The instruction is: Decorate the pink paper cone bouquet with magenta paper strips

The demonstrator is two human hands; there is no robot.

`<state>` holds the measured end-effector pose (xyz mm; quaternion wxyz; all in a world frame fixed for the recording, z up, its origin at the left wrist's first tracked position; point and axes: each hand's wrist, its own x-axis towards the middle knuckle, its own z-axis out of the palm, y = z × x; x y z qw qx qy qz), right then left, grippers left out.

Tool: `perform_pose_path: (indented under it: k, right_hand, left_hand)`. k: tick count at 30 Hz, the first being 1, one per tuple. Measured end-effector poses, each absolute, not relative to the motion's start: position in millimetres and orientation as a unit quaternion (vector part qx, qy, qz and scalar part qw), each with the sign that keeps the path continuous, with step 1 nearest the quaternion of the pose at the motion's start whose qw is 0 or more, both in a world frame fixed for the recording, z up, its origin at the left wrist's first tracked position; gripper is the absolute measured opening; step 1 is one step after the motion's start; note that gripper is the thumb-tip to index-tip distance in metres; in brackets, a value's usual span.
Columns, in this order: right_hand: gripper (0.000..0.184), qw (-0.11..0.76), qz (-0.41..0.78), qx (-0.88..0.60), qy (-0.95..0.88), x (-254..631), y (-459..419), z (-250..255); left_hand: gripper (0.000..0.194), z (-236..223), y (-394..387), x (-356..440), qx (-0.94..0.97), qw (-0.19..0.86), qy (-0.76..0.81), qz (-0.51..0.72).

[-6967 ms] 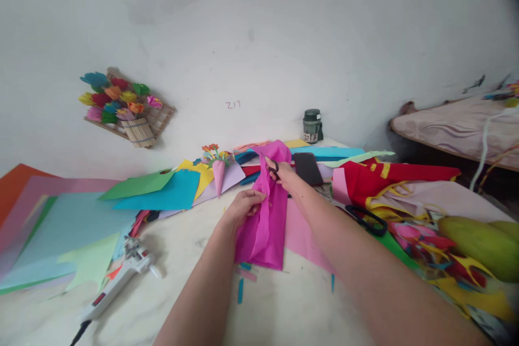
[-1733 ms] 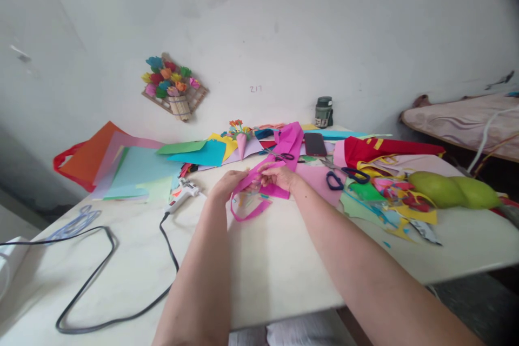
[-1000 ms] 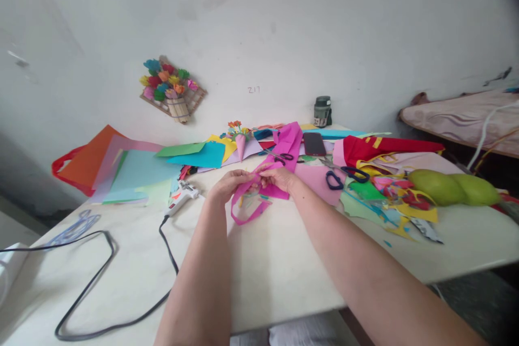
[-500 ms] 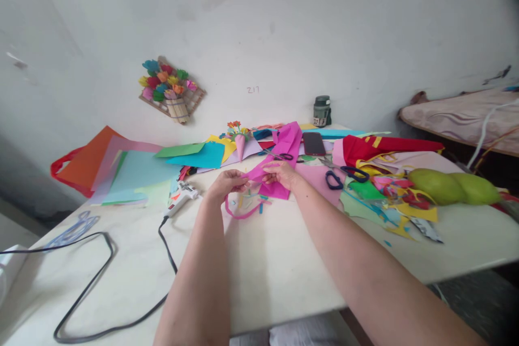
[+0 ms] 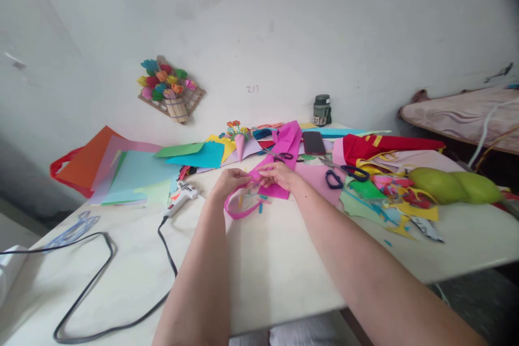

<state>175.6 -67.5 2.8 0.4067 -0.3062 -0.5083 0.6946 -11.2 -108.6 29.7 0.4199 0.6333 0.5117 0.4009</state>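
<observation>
We note both hands close together over the middle of the table [image 5: 275,270]. The left hand [image 5: 227,183] and the right hand [image 5: 283,175] each hold a narrow fingertip pinch on the magenta strip [image 5: 240,216], thumbs facing inward. We take the light grip as suited to thin, easily creased stuff; two pinches set near each other probably give control over a short stretch while the rest hangs free. That slack curves down in a loop on the near side of the fingers, above small paper scraps [image 5: 260,208]. We cannot tell whether the hidden part is folded or twisted.

Just beyond the hands, the larger magenta sheet [image 5: 288,138] runs away from us, partly over other papers. Small scissors [image 5: 287,156] rest on it, within easy reach of the right hand, we judge. Larger scissors [image 5: 357,173] lie farther right, by the pale pink sheet [image 5: 320,177] and mixed offcuts.

To the left, the glue gun [image 5: 180,201] lies on its side, its nozzle end away from the forearms; we read that as leaving working room. Its cord [image 5: 166,243] loops across the near left. The phone [image 5: 314,143] sits flat at the back, seemingly out of the way.
</observation>
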Motion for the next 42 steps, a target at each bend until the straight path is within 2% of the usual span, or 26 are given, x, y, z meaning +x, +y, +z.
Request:
perform_pose_path:
  k: [18, 22, 28, 33, 42]
  right_hand:
    - [0.020, 0.416, 0.716, -0.239, -0.507, 179, -66, 3]
    - [0.016, 0.428, 0.708, -0.234, -0.511, 177, -66, 4]
    - [0.004, 0.457, 0.650, -0.301, -0.528, 170, -65, 1]
    - [0.011, 0.455, 0.644, -0.314, -0.529, 169, -65, 1]
    - [0.007, 0.427, 0.635, -0.334, -0.550, 167, -65, 1]
  left_hand:
    - [0.032, 26, -106, -15, 0.616, 0.450, 0.460, 0.455]
    - [0.032, 27, -107, -13, 0.618, 0.432, 0.463, 0.466]
    - [0.028, 24, -104, -14, 0.618, 0.421, 0.455, 0.483]
    - [0.023, 22, -103, -17, 0.627, 0.402, 0.481, 0.462]
    - [0.025, 35, -113, -12, 0.655, 0.377, 0.515, 0.405]
